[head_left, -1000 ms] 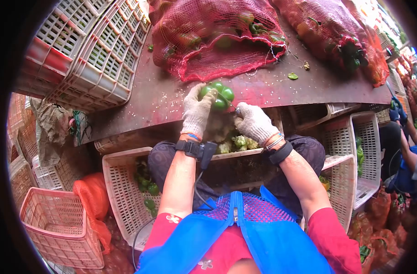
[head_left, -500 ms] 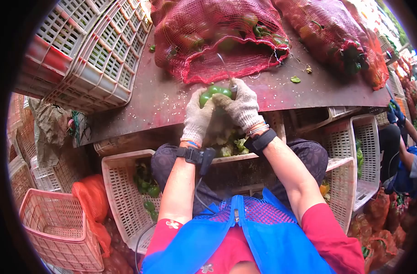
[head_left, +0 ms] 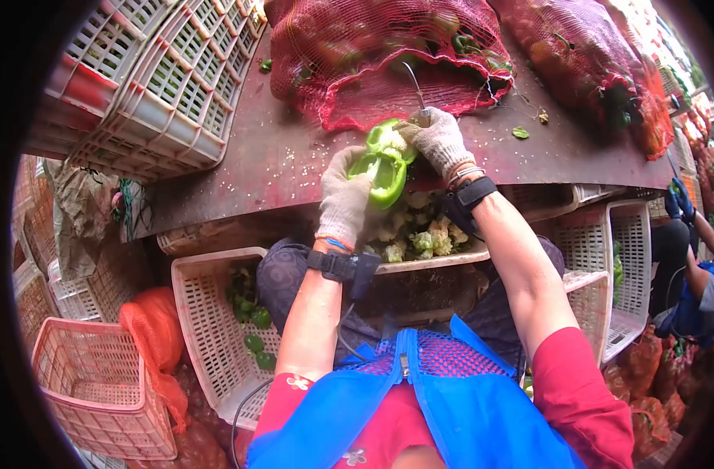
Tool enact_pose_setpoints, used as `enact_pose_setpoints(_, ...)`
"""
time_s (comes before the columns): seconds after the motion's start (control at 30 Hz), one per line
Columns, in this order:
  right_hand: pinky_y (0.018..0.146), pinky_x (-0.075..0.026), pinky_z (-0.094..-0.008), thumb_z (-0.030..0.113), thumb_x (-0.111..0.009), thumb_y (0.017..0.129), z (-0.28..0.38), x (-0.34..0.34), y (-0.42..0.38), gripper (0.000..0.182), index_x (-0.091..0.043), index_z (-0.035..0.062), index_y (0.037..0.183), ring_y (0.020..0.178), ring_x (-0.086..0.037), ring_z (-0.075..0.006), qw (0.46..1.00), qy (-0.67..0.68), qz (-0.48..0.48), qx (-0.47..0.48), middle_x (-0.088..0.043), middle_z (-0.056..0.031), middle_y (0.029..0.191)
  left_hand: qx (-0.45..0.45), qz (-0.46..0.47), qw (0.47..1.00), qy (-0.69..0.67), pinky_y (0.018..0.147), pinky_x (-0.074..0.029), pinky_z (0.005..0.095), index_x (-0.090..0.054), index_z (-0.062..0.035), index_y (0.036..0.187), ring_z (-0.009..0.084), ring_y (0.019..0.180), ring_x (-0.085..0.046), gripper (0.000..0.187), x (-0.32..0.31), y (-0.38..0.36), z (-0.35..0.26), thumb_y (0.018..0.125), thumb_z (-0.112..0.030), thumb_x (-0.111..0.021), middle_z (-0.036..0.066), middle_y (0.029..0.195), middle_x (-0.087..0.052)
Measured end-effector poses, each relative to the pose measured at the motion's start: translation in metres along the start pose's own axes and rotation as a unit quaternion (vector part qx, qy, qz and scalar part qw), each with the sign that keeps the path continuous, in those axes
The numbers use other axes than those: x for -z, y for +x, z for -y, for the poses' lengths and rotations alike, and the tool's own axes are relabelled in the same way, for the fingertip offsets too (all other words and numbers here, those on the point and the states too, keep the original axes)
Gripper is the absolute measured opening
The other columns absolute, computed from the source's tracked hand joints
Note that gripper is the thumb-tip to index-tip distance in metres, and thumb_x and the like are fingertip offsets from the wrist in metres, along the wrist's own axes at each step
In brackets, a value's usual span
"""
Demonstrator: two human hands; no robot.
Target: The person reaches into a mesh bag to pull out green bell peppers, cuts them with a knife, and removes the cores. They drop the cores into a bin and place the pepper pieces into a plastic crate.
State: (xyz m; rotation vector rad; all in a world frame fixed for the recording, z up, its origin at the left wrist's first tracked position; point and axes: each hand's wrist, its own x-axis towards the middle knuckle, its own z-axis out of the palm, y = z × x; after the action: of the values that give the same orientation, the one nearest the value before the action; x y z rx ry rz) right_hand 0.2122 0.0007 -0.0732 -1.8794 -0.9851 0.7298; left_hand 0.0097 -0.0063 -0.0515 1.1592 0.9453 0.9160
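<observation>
A green bell pepper [head_left: 385,186] is split open above the table's near edge, its pale core and inner walls facing up. My left hand [head_left: 344,194], in a whitish work glove, is closed round the pepper's left side. My right hand [head_left: 437,142], gloved too, is closed on a knife [head_left: 414,84] with a thin curved blade that points up and away. Its fingertips touch the upper part of the pepper near the core. Below both hands, a crate [head_left: 431,263] holds pale pepper cores and trimmings.
Red mesh sacks [head_left: 373,66] of peppers lie on the table [head_left: 251,176]. Stacked crates [head_left: 166,94] stand at left. A crate [head_left: 205,313] with green peppers is beside my left knee, and a pink crate [head_left: 91,391] lies farther left. Another person's gloved hand [head_left: 680,199] shows at right.
The pepper, earlier whole-looking between both hands, is now opened with its inside showing. My right hand has moved right and slightly up with the knife.
</observation>
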Motion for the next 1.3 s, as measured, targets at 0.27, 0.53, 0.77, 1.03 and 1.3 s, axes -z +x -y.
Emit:
enact_pose_setpoints(0.27, 0.072, -0.051, -0.0327, 0.028, -0.080, 0.075, 0.027, -0.003, -0.035, 0.034, -0.066, 0.0036, 0.093, 0.075, -0.064, -0.0207, 0.992, -0.109, -0.051, 0.040, -0.068, -0.0148, 0.082, -0.085, -0.038, 0.992, 0.090, 0.082, -0.051, 0.0249, -0.061, 0.0038, 0.109, 0.0147, 0.087, -0.063, 0.043, 0.098, -0.062, -0.111, 0.072, 0.014, -0.040, 0.009, 0.099, -0.065)
enact_pose_setpoints(0.53, 0.066, -0.049, -0.0290, 0.014, -0.082, 0.073, 0.061, 0.029, -0.088, 0.037, -0.062, 0.0045, 0.102, 0.068, -0.051, -0.0109, 0.977, 0.032, 0.063, 0.201, -0.061, -0.0052, 0.078, -0.182, -0.083, 0.866, 0.458, 0.093, -0.047, 0.0343, -0.056, -0.0012, 0.125, 0.0262, 0.110, -0.059, 0.049, 0.120, -0.077, -0.112, 0.079, -0.011, -0.070, 0.019, 0.124, -0.058)
enact_pose_setpoints(0.77, 0.068, -0.050, -0.0323, 0.019, -0.082, 0.070, 0.079, 0.054, -0.115, 0.045, -0.062, 0.0030, 0.106, 0.073, -0.060, -0.0208, 0.942, 0.045, -0.060, 0.328, -0.063, -0.0103, 0.084, 0.075, 0.261, 0.954, -0.126, 0.091, -0.051, 0.0328, -0.045, -0.0013, 0.133, 0.0198, 0.109, -0.058, 0.045, -0.009, -0.034, -0.067, 0.093, -0.015, -0.060, 0.012, 0.123, -0.057)
enact_pose_setpoints(1.03, 0.068, -0.050, -0.0376, 0.036, -0.075, 0.080, 0.037, 0.058, -0.136, 0.038, -0.059, 0.0029, 0.091, 0.071, -0.064, -0.0272, 1.000, -0.007, -0.022, -0.007, -0.064, -0.0150, 0.078, 0.008, 0.030, 1.000, -0.001, 0.065, -0.052, 0.0228, -0.053, -0.0054, 0.109, 0.0093, 0.071, -0.060, 0.014, -0.024, 0.003, -0.035, 0.095, -0.007, -0.053, 0.005, 0.089, -0.061)
enact_pose_setpoints(1.3, 0.074, -0.048, -0.0454, 0.037, -0.065, 0.083, 0.013, 0.022, -0.134, 0.036, -0.058, 0.0027, 0.092, 0.087, -0.061, -0.0420, 0.990, -0.081, 0.111, 0.028, -0.064, -0.0232, 0.086, -0.098, -0.051, 0.933, 0.342, 0.073, -0.049, 0.0410, -0.058, -0.0025, 0.103, 0.0339, 0.081, -0.065, 0.021, 0.011, 0.050, 0.015, 0.090, -0.019, -0.060, 0.022, 0.087, -0.065)
